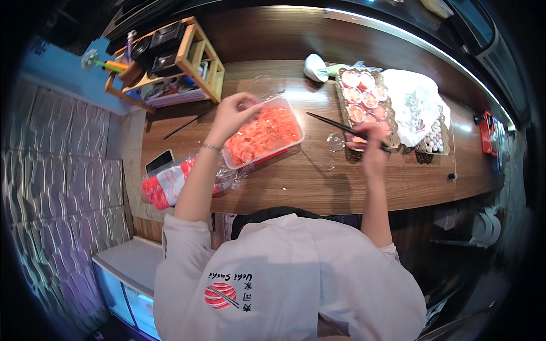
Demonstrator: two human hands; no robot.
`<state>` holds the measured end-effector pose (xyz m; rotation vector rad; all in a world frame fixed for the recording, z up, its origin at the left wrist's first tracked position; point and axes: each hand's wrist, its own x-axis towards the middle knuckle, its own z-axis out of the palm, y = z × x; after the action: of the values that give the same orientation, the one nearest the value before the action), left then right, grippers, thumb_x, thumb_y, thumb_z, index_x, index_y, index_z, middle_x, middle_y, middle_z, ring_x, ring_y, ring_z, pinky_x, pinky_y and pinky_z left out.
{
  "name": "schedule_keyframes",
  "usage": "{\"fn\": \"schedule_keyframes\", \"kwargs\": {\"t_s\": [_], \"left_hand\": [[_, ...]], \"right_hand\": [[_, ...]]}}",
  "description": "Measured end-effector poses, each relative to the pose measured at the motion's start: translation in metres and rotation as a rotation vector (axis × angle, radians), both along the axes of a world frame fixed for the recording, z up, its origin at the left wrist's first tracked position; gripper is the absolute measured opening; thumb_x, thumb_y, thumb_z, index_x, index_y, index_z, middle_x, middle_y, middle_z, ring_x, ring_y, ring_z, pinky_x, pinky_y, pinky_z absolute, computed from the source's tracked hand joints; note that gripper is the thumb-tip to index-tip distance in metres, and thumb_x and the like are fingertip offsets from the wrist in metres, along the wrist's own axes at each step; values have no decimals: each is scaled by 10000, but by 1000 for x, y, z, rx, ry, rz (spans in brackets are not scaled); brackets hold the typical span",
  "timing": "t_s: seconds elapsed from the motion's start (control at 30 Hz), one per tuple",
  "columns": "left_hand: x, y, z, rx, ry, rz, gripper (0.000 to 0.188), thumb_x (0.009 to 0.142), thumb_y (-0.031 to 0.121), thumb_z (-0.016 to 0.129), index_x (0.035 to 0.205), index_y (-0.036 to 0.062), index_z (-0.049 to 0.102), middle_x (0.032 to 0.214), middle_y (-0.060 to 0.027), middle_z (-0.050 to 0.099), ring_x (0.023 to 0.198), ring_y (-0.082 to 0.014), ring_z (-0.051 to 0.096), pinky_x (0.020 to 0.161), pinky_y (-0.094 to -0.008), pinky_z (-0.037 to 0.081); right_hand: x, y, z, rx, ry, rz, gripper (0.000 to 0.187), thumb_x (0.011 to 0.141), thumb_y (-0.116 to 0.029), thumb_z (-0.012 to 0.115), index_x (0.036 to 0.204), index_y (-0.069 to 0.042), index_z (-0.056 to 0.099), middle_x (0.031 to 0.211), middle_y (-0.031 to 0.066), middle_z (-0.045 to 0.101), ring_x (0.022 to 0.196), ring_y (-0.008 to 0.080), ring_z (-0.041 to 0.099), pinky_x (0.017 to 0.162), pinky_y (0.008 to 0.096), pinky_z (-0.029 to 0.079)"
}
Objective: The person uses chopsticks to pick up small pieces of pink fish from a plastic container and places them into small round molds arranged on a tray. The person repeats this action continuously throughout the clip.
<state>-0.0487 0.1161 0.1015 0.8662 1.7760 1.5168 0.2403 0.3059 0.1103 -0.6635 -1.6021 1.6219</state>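
My right hand point(373, 150) grips a pair of black chopsticks point(327, 119), whose tips point left and away from me. It is over the near end of a brown moulded tray point(341, 94) holding several small cups point(356, 112) with pink-orange filling. My left hand point(238, 111) is above the far left rim of a white tub point(302, 135) full of pink-orange shreds that look like pickled ginger point(264, 133). Its fingers are curled in; what they hold, if anything, is hidden. Clear round plastic pieces point(335, 141) lie between tub and tray.
A wooden rack point(185, 57) with black dishes stands far left. A phone point(160, 161) and red-and-white plastic package point(165, 190) lie left of the tub, a thin dark stick point(185, 126) behind them. Right of the tray are a white plastic bag point(412, 94) and small white round items point(435, 138).
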Motion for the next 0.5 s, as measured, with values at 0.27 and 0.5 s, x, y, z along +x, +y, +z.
{"fn": "schedule_keyframes", "kwargs": {"t_s": [0.27, 0.5], "left_hand": [[23, -210, -48, -82, -210, 469, 101, 910, 98, 602, 973, 23, 577, 808, -74, 658, 666, -130, 658, 563, -236, 546], [54, -253, -61, -10, -522, 567, 109, 914, 103, 602, 971, 11, 590, 822, -91, 663, 659, -161, 672, 587, -267, 578]], "right_hand": [[-96, -56, -46, 606, -392, 291, 164, 904, -150, 606, 985, -11, 640, 976, 131, 609, 901, 274, 619, 798, 339, 478], [-109, -77, -47, 701, -479, 303, 165, 878, -147, 631, 976, -15, 651, 954, 145, 636, 892, 309, 615, 793, 367, 480]]}}
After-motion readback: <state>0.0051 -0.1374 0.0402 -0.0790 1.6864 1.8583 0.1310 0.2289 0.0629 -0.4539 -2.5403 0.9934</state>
